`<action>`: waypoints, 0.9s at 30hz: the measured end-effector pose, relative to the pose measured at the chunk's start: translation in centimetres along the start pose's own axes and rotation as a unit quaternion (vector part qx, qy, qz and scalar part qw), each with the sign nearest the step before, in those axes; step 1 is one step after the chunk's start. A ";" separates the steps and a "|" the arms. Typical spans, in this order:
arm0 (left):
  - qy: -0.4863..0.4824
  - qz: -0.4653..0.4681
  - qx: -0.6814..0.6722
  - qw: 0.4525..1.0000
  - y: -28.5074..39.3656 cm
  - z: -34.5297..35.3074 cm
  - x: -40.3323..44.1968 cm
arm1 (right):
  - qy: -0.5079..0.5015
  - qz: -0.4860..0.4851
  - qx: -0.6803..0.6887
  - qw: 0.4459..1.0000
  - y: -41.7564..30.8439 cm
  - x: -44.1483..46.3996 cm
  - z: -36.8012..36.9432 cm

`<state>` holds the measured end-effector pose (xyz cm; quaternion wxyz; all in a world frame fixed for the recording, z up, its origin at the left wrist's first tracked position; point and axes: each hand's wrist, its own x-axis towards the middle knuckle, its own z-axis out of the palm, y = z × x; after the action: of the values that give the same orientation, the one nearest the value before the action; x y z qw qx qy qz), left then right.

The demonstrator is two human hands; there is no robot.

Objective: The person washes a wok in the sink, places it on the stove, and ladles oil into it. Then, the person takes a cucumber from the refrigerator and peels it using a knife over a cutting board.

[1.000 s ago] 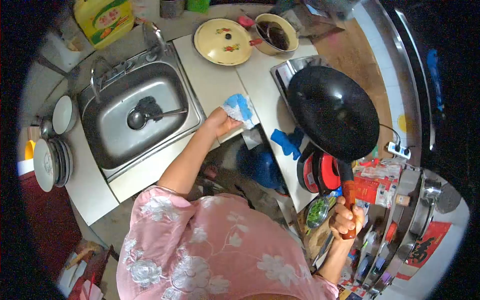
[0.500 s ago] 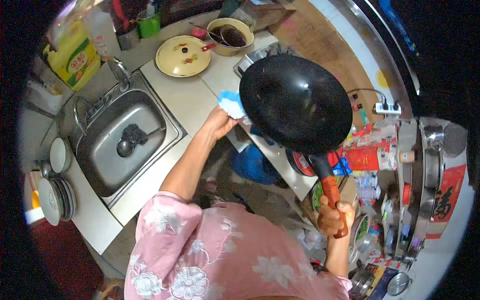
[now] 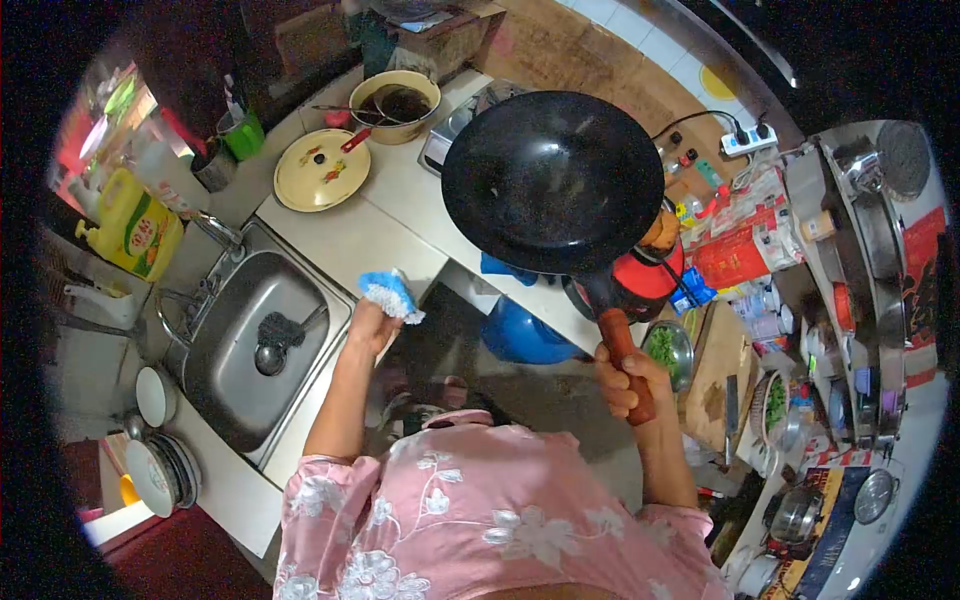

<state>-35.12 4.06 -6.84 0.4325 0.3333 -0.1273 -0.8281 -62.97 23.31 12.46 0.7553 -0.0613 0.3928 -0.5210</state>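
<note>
At the handle of the wok, the right hand has its fingers wrapped firmly around the wood, while the left hand grasps a bunched blue-and-white cloth near the counter edge. Since the wok's weight lies all at the far end of its handle, a full wrap like this seems right; keeping the wrist firm and the elbow close should stop it rolling. The wok is out ahead, its inside turned upward, partly covering the stove; whether its base touches anything is hidden. A steady, level rim would suit the crowding: a red appliance just beside the handle's root, and a bowl of greens and a board with a knife to the right. The cloth is best kept gathered, without loose ends. Farther off, the pot and lid sit beyond the cloth, and the sink lies to the left.
</note>
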 end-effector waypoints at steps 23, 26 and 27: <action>0.168 0.093 0.440 0.877 6.7 -6.0 11.2 | -0.240 -0.094 0.216 0.942 -5.8 21.6 0.2; 0.147 0.094 0.441 0.880 5.8 -8.5 12.2 | -0.250 -0.094 0.229 0.936 -6.1 24.2 0.1; 0.061 0.040 0.474 0.878 6.1 -10.4 12.8 | -0.242 -0.093 0.245 0.934 -6.0 24.8 0.2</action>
<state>-29.59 -9.04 -17.19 0.2625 0.5432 -0.4909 -0.6286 -63.63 -0.21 2.43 0.7673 -0.0346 0.0502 -0.6384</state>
